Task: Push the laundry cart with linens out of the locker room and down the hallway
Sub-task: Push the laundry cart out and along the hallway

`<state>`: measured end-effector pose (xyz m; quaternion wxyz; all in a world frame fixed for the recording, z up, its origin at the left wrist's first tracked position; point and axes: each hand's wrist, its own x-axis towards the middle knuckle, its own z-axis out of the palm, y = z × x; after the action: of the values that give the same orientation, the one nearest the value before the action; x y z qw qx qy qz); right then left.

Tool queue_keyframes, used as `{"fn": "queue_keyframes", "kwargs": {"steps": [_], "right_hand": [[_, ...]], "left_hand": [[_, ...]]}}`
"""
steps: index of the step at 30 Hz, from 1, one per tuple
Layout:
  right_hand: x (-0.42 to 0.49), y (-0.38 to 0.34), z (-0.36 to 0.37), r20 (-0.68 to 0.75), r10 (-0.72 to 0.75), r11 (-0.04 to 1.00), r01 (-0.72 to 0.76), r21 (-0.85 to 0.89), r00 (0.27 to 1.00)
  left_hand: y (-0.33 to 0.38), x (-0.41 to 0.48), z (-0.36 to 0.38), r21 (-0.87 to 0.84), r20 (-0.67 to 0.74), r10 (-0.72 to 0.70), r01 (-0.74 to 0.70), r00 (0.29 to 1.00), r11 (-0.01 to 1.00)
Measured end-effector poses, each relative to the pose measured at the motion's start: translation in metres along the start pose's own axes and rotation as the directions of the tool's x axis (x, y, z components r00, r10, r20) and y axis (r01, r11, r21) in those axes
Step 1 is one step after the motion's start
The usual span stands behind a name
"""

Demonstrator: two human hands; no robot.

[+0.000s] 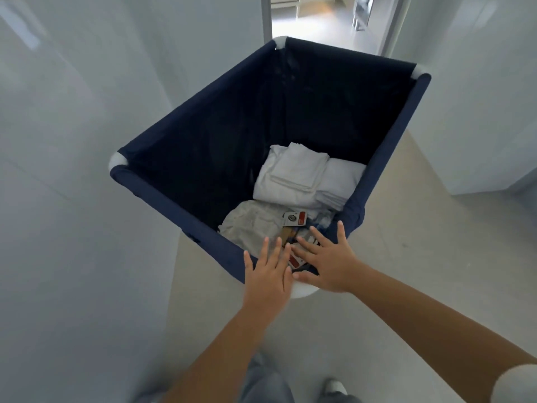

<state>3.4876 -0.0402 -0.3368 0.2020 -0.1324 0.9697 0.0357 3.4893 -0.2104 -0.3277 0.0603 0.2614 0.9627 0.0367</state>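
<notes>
A navy fabric laundry cart (162,190) with white corner joints stands in front of me, turned corner-on. Folded white linens (299,175) lie at its bottom on the near right side, with a crumpled plastic-wrapped bundle and red-labelled packets (293,221) beside them. My left hand (268,276) lies flat with fingers spread over the cart's near corner rim. My right hand (328,263) is spread flat beside it, over the same corner, fingers reaching above the packets. Neither hand grips anything.
White walls or locker fronts (72,170) close in tightly on the left, and a white panel (479,112) stands on the right. A doorway (319,21) opens straight ahead past the cart. The beige floor (406,242) shows on the right.
</notes>
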Motion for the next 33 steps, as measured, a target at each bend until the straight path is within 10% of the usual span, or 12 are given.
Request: {"fn": "queue_keyframes", "kwargs": {"steps": [8, 19, 33], "right_hand": [[-0.101, 0.049, 0.043, -0.011, 0.019, 1.000, -0.019, 0.005, 1.000], [-0.159, 0.036, 0.087, 0.074, 0.265, 0.922, -0.275, 0.271, 0.962], [-0.230, 0.003, 0.125, -0.059, 0.416, 0.898, -0.400, 0.181, 0.907]], "left_hand": [[0.106, -0.025, 0.023, -0.001, 0.076, 0.057, -0.057, 0.995, 0.998], [0.064, -0.053, 0.030, 0.086, 0.192, -0.117, 0.102, 0.974, 0.991], [0.128, -0.140, 0.052, 0.041, 0.180, -0.055, 0.048, 0.982, 0.998]]}}
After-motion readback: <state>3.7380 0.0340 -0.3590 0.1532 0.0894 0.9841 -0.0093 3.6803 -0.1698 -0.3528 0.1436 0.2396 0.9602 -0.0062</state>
